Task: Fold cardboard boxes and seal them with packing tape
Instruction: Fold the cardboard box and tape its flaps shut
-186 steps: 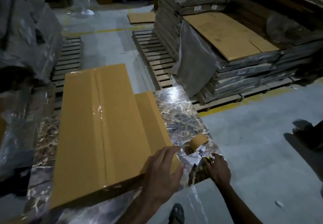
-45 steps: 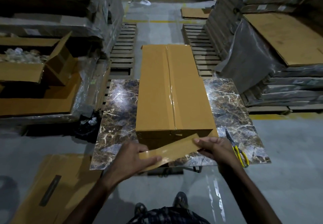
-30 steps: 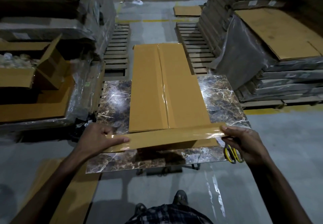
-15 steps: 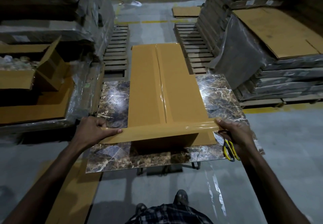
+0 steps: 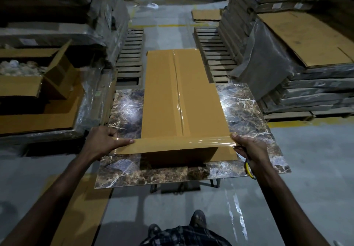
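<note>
A long brown cardboard box lies on the marble-patterned table, its top seam covered lengthwise by clear tape. A strip of packing tape is stretched across the box's near end. My left hand pinches the strip's left end and my right hand pinches its right end. Yellow-handled scissors hang from my right hand's lower fingers. Both ends of the strip overhang the box sides.
An open carton stands on wrapped stock at the left. Wrapped stacks of flat cardboard fill the right. Wooden pallets lie beyond the table. A flat cardboard sheet lies on the floor at my lower left.
I pulled the tape strip out to full width, then lowered it toward the box's near top edge. Both hands moved slightly away from me with the strip.
</note>
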The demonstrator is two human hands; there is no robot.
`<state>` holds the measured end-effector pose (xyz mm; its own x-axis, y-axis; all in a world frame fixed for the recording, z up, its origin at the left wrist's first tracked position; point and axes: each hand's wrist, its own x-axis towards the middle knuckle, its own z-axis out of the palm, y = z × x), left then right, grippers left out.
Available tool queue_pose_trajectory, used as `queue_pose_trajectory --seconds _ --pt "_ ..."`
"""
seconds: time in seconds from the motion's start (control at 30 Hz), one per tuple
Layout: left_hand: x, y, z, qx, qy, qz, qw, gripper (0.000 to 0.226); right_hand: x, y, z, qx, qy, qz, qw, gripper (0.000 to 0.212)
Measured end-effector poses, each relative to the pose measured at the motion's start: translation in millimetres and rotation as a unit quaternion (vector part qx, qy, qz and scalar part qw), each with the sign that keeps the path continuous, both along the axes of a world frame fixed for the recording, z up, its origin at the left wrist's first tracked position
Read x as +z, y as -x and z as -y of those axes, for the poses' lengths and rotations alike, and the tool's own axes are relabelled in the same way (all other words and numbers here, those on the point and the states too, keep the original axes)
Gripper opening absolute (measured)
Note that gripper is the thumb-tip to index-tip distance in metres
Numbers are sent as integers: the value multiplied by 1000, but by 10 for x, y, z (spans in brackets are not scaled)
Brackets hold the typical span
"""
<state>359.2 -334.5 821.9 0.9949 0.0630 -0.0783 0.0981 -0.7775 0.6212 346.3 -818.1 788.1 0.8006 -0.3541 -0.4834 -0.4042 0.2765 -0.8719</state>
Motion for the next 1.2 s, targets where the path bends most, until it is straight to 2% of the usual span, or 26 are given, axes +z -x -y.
queue_pose_trajectory --seconds 0.17,0.27,0.43,0.57,0.63,0.77,0.9,1.0,1.2 --pt "-86 -17 -22 6 -2 -4 1000 61 -60 -24 -36 10 7 -14 1000 44" --pt "-112 -32 -43 7 -3 -4 1000 64 -66 -40 -35 11 5 -18 1000 33" --pt "-14 -14 -71 2 13 22 1000 68 8 3 43 9 0 7 1000 49" --pt "80 5 -89 -6 5 37 999 65 68 9 31 11 -4 24 1000 38" --pt "95 -34 -63 -3 -6 40 999 62 67 -14 7 18 -3 22 1000 40" --pt "34 -132 -65 -2 -6 17 1000 62 29 -65 -30 19 9 8 1000 42" --pt "-87 -158 -116 4 9 -17 1000 75 -18 -81 -50 14 30 -12 999 33" --pt "-172 -186 -130 7 10 -33 999 73 -69 -92 -57 14 28 -28 999 20" --pt "-292 -213 -88 5 23 -34 999 62 -71 -106 -90 29 16 -70 997 20"
